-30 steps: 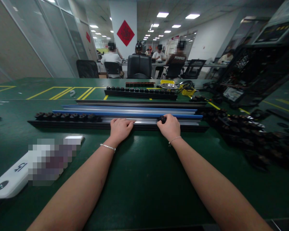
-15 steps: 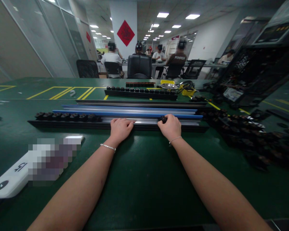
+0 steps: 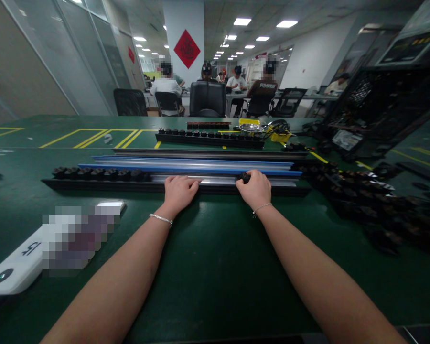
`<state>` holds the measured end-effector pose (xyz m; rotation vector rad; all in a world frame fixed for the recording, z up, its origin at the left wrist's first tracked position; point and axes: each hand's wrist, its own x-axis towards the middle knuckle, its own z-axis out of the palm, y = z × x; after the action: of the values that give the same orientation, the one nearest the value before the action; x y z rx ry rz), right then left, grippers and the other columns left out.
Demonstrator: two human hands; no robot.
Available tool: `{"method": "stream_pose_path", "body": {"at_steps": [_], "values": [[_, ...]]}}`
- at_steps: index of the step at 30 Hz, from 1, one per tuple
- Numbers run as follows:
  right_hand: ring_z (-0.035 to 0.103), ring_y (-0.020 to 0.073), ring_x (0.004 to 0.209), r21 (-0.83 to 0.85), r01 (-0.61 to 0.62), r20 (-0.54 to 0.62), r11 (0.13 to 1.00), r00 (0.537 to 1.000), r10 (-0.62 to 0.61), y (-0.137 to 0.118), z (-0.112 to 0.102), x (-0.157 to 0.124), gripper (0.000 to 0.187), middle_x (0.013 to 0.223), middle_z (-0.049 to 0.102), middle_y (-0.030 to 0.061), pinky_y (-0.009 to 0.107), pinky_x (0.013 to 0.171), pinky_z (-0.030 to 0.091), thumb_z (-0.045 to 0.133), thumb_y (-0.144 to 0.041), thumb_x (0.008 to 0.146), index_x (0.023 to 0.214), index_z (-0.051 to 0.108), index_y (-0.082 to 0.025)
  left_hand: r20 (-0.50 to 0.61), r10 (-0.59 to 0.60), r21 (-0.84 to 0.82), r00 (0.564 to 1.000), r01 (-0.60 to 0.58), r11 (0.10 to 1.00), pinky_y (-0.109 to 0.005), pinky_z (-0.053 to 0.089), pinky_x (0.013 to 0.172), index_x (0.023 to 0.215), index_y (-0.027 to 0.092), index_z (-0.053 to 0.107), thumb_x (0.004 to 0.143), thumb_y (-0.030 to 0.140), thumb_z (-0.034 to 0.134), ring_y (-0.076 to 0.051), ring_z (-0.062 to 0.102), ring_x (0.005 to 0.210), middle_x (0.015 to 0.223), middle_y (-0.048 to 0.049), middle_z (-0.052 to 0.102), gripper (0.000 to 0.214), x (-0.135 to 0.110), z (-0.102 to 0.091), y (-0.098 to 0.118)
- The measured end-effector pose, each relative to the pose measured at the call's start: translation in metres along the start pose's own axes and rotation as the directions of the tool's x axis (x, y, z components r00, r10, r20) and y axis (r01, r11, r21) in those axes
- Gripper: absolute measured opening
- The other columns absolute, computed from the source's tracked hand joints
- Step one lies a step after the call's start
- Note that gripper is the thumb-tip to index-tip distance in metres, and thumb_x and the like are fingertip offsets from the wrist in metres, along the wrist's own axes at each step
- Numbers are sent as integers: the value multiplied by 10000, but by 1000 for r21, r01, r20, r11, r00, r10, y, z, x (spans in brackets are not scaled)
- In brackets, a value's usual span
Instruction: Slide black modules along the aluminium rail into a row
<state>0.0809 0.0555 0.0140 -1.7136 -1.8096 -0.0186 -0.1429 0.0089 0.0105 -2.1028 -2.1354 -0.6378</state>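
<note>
The right hand (image 3: 257, 189) holds a small black blocky part (image 3: 242, 178) in a narrow grip at the long black silver-channelled rail (image 3: 215, 190), axis left to right. The left hand (image 3: 180, 194) lies on the rail, between that part and the row of black blocks (image 3: 97, 174); its grip's contents cannot be told.

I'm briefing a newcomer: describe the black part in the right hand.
On the green table, find the nearest black rail. Right of its middle, the right hand holds the black part. It is alone, unlike the black pieces lined up toward the rail's left end.
</note>
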Motion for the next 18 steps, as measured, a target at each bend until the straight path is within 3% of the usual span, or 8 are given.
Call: {"method": "stream_pose_path", "body": {"at_steps": [18], "values": [[536,270,944,8,-12,-21,1000,1000,13,4,-1,0,294,964,637,120,388,860,386,495,-317,731,959,586,-156,-8,-4,-7,1000,4,1000,-416,300,928,1029,366,700,897,381,343,-215,579,959,930,-12,708,381,0,2,-1]]}}
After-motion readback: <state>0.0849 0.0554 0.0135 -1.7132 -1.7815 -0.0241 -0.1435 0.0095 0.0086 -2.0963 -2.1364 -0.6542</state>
